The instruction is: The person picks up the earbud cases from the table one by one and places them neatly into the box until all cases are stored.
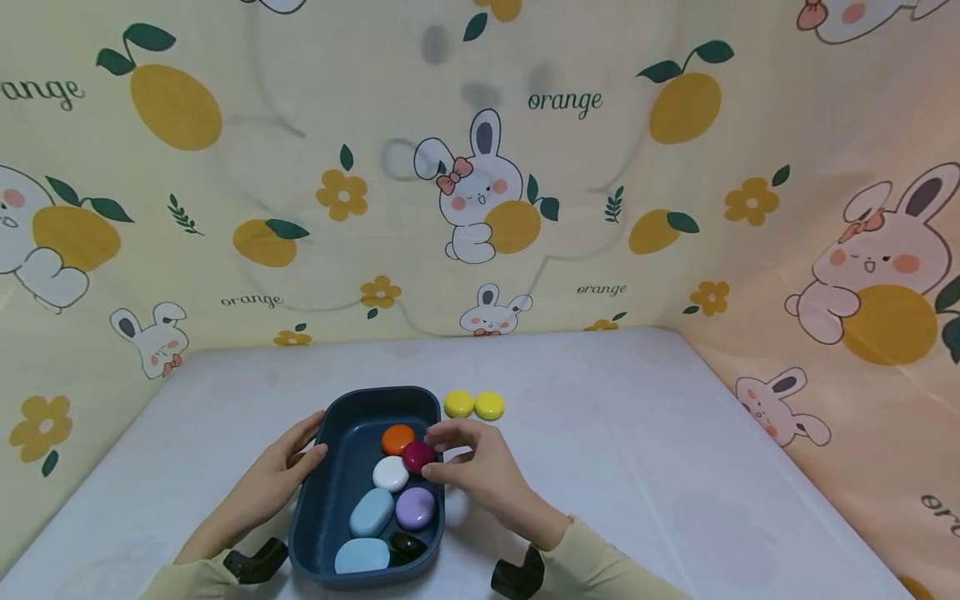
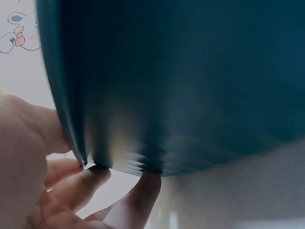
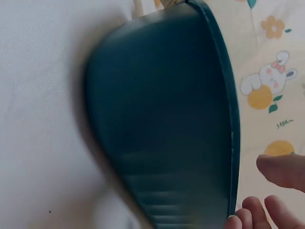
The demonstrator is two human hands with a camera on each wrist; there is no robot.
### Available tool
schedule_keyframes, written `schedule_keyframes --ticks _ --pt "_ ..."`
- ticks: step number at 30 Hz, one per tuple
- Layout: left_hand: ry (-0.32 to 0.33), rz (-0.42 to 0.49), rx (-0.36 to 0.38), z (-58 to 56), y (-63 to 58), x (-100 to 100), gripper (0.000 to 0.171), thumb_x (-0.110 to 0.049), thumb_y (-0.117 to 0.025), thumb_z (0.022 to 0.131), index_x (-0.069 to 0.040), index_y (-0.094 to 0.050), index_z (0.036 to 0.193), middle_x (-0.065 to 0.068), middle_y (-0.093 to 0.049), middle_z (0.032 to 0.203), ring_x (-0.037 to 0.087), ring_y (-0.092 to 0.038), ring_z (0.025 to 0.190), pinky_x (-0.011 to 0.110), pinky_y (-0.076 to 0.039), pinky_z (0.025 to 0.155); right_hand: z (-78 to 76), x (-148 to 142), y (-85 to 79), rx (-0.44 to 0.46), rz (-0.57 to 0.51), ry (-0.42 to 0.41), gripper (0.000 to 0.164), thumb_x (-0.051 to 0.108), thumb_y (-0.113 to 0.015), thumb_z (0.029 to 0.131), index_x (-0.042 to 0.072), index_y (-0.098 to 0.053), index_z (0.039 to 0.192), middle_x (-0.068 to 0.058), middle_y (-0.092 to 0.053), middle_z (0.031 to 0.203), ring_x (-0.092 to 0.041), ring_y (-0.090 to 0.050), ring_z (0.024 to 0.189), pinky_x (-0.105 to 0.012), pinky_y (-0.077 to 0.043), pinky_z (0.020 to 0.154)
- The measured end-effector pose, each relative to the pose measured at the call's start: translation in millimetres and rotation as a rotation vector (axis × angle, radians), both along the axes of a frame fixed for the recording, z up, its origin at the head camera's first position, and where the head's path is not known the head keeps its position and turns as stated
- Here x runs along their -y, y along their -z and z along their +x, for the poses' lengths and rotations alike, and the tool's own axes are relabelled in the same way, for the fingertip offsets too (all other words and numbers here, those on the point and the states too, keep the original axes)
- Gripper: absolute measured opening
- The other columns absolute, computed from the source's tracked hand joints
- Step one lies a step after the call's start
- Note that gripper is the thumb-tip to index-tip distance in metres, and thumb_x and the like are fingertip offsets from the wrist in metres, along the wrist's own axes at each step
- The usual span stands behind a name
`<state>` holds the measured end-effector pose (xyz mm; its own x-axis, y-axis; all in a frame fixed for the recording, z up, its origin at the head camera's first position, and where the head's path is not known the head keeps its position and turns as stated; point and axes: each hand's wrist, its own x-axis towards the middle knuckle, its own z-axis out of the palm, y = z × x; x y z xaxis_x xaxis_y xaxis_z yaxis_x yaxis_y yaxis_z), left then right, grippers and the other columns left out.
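Note:
A dark blue tray (image 1: 345, 433) holds several smooth, pebble-like pieces. Along its left rim my left hand (image 1: 277, 471) grips it, thumb over the edge and fingers (image 2: 138, 195) against the outer wall. My right hand (image 1: 483, 467) reaches over the right rim, thumb and fingers parted beside a dark red piece (image 1: 418, 457). That piece lies against an orange one (image 1: 397, 439) and a white one (image 1: 391, 474). Nearer me are a lavender piece (image 1: 415, 508), two light blue ones (image 1: 372, 512) and a black one (image 1: 407, 546). In the right wrist view the tray wall (image 3: 162, 105) hides the pieces.
Two yellow pieces (image 1: 474, 405) sit side by side on the white tabletop (image 1: 600, 467), just beyond the tray's far right corner. A printed cloth (image 1: 360, 125) with rabbits and oranges hangs at the back and sides. Black devices (image 1: 517, 573) are worn at both wrists.

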<state>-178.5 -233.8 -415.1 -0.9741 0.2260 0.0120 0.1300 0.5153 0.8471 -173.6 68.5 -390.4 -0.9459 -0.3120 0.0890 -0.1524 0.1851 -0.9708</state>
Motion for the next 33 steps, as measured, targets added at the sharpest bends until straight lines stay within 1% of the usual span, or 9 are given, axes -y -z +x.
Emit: schedule_keyframes --ticks 3,4,6,12,19,22,25,29,33 --pt "-0.002 0.002 0.000 0.0 0.5 0 0.065 -0.031 -0.049 0.105 0.001 -0.020 0.155 0.026 -0.021 0.157 0.045 -0.024 0.140 0.057 -0.034 0.104 -1.4 -2 -0.4 0.009 -0.016 0.018 0.034 0.004 -0.078 0.083 0.010 -0.069 0.115 -0.007 -0.068 0.110 -0.030 -0.061 0.105 -0.033 -0.053 0.081" --pt "-0.001 0.002 -0.002 -0.1 0.4 0 0.065 -0.031 -0.049 0.105 0.001 -0.020 0.155 0.026 -0.021 0.157 0.045 -0.024 0.140 0.057 -0.034 0.104 -4.5 -4 3.5 0.007 -0.016 0.027 0.034 0.005 -0.079 0.083 0.011 -0.070 0.115 -0.005 -0.068 0.110 -0.029 -0.061 0.104 -0.033 -0.053 0.081" --pt "-0.003 0.006 0.002 -0.4 0.0 -1 0.065 -0.031 -0.049 0.105 0.001 -0.020 0.154 0.026 -0.021 0.157 0.046 -0.024 0.140 0.057 -0.034 0.105 -6.1 -6 3.5 0.003 -0.015 0.046 0.033 0.008 -0.080 0.083 0.011 -0.070 0.114 -0.005 -0.068 0.109 -0.026 -0.061 0.102 -0.035 -0.052 0.082" --pt "-0.008 0.011 0.020 -1.6 0.7 -2 0.067 -0.033 -0.049 0.105 0.000 -0.019 0.155 0.025 -0.020 0.158 0.046 -0.023 0.140 0.057 -0.035 0.104 -10.3 -15 2.4 -0.029 0.009 0.122 0.031 0.011 -0.081 0.082 0.007 -0.070 0.112 -0.003 -0.068 0.106 -0.023 -0.061 0.100 -0.035 -0.051 0.084" --pt "-0.016 0.004 0.024 -1.8 0.4 -2 0.067 -0.034 -0.049 0.105 0.000 -0.020 0.155 0.026 -0.020 0.157 0.047 -0.024 0.139 0.057 -0.036 0.103 -19.8 -25 1.8 -0.075 -0.031 0.215 0.032 0.011 -0.082 0.081 0.006 -0.070 0.110 -0.004 -0.066 0.110 -0.031 -0.059 0.104 -0.036 -0.050 0.086" --pt "-0.017 0.002 0.027 -2.0 -0.1 -1 0.067 -0.034 -0.049 0.105 0.000 -0.020 0.155 0.026 -0.019 0.157 0.048 -0.024 0.140 0.057 -0.036 0.103 -27.2 -30 3.2 -0.078 -0.023 0.261 0.035 0.009 -0.082 0.081 0.006 -0.069 0.114 -0.007 -0.065 0.116 -0.032 -0.057 0.108 -0.037 -0.050 0.089" --pt "-0.016 0.005 0.039 -1.5 -0.7 -2 0.067 -0.034 -0.049 0.105 0.000 -0.019 0.155 0.026 -0.019 0.157 0.048 -0.024 0.139 0.056 -0.037 0.102 -35.3 -36 5.3 -0.078 -0.009 0.282 0.042 0.010 -0.082 0.081 0.006 -0.067 0.120 -0.010 -0.063 0.123 -0.033 -0.055 0.115 -0.041 -0.049 0.095" --pt "-0.017 0.019 0.056 0.1 -1.2 -2 0.067 -0.033 -0.050 0.105 0.000 -0.019 0.155 0.026 -0.019 0.157 0.048 -0.026 0.138 0.055 -0.040 0.101 -47.5 -44 8.3 -0.095 0.011 0.286 0.050 0.010 -0.083 0.080 0.004 -0.065 0.126 -0.011 -0.061 0.130 -0.031 -0.053 0.123 -0.046 -0.044 0.101" --pt "-0.018 0.025 0.049 0.5 -1.5 -2 0.067 -0.033 -0.050 0.105 0.000 -0.020 0.155 0.026 -0.019 0.157 0.048 -0.026 0.138 0.054 -0.040 0.101 -65.3 -54 8.1 -0.117 0.034 0.277 0.052 0.007 -0.084 0.078 0.004 -0.065 0.126 -0.010 -0.062 0.129 -0.027 -0.054 0.124 -0.046 -0.043 0.102"
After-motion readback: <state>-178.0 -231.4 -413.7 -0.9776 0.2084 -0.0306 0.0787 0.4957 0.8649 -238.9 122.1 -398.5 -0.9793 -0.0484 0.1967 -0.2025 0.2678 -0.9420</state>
